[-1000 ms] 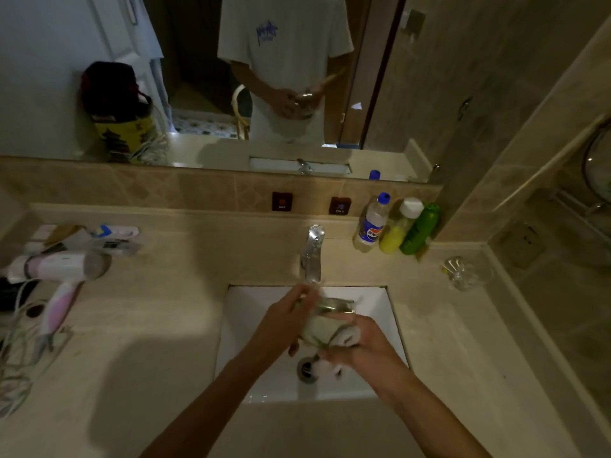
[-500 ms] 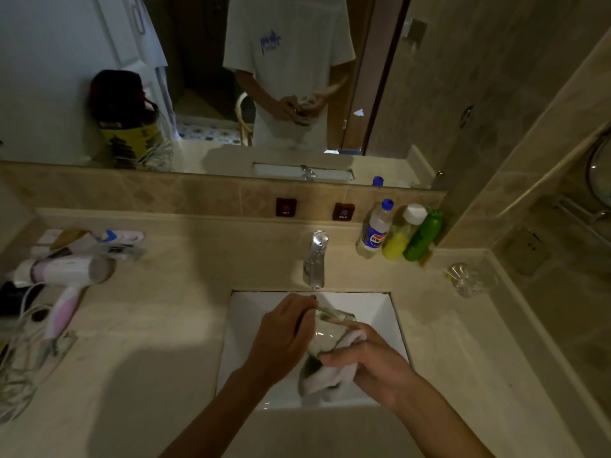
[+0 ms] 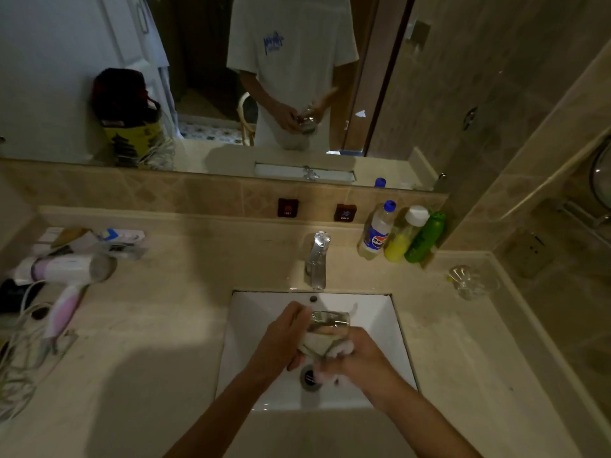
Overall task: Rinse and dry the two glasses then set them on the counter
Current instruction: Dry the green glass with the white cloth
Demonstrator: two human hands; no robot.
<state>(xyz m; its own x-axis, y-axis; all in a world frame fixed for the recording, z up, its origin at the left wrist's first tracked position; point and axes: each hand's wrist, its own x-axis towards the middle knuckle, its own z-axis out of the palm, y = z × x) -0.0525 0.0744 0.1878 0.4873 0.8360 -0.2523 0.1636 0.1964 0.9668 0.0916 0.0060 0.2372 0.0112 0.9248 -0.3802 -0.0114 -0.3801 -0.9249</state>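
Over the white square sink (image 3: 251,342), your left hand (image 3: 281,338) curls its fingers (image 3: 299,317) round the left side of one clear, smooth glass (image 3: 325,328), tilted with its rim pointing far. Your right hand (image 3: 355,357) grips a pale, soft cloth (image 3: 342,350) against the glass's near end. A second clear glass (image 3: 469,282) sits well apart on the beige stone worktop (image 3: 148,375), far right. Three plastic bottles (image 3: 401,238) stand right of the single chrome tap (image 3: 316,259).

White sink (image 3: 264,325), beige counter (image 3: 165,325), green bottle (image 3: 425,238), yellow-filled bottle (image 3: 398,244), pink-and-white hair dryer (image 3: 62,279)
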